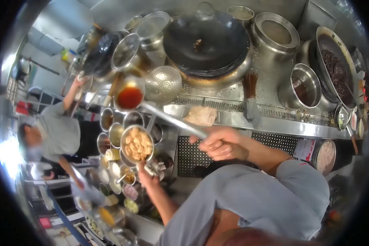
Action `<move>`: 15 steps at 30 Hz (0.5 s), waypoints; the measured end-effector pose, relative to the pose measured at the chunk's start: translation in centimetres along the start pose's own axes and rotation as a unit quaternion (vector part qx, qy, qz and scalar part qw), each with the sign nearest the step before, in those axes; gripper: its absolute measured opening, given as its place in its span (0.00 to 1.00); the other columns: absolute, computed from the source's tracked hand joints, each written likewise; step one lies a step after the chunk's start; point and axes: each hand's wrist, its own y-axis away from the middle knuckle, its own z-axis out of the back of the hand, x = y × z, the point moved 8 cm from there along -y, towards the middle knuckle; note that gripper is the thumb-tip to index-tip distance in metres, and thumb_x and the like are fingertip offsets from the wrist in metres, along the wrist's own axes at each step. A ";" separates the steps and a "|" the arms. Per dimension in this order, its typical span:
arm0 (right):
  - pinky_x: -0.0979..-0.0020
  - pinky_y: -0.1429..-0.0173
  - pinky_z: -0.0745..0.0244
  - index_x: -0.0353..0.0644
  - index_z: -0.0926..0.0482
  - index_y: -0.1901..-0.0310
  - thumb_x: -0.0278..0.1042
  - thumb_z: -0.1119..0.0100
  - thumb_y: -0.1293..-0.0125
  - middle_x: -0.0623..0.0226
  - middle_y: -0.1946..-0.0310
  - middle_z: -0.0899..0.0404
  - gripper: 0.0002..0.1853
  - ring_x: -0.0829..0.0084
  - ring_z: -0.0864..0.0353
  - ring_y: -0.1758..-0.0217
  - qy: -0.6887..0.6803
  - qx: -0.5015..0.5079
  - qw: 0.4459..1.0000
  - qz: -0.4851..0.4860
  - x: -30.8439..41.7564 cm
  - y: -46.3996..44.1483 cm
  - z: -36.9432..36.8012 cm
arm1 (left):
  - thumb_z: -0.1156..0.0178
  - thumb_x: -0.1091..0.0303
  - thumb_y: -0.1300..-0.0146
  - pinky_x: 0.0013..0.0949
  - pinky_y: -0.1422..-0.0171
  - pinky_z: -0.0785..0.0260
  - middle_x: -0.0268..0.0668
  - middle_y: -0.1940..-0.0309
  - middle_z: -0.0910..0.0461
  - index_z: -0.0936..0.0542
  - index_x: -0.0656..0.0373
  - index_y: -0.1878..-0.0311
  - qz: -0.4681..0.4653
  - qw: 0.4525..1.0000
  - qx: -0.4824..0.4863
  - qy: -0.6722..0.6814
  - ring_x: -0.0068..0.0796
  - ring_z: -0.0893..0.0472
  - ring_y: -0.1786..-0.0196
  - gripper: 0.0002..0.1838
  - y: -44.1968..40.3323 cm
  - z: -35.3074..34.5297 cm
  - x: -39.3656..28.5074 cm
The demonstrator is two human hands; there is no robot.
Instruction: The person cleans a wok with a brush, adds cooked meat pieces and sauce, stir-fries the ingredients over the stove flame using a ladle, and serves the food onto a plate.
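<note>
My right hand [222, 143] is wrapped round the long metal handle of a ladle [130, 97], whose bowl holds red-orange liquid at the left of the stove. Lower down, my left hand [146, 174] grips the edge of a round metal bowl [137, 143] full of pale brown chunks. The ladle's bowl is above the chunks' bowl in the view, and the two look apart. Beside the ladle lies a perforated metal strainer [163, 84]. A folded beige cloth [201, 116] rests on the counter edge near the ladle's handle.
A large black wok [207, 43] with a few bits in it sits on the stove. A bamboo brush [250, 88], a metal pot [300, 86] and a pan of dark food [336, 67] are to its right. At the left, another person [61, 131] stands near several ingredient containers.
</note>
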 end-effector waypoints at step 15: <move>0.69 0.81 0.34 0.40 0.33 0.48 0.27 0.50 0.44 0.65 0.77 0.29 0.19 0.74 0.29 0.85 0.550 -0.470 0.665 0.186 22.4 14.9 12.5 | 0.36 0.67 0.48 0.45 0.51 0.29 0.49 0.54 0.23 0.25 0.60 0.58 -0.607 0.599 0.075 -0.517 0.52 0.22 0.56 0.15 -5.1 -43.7 -2.6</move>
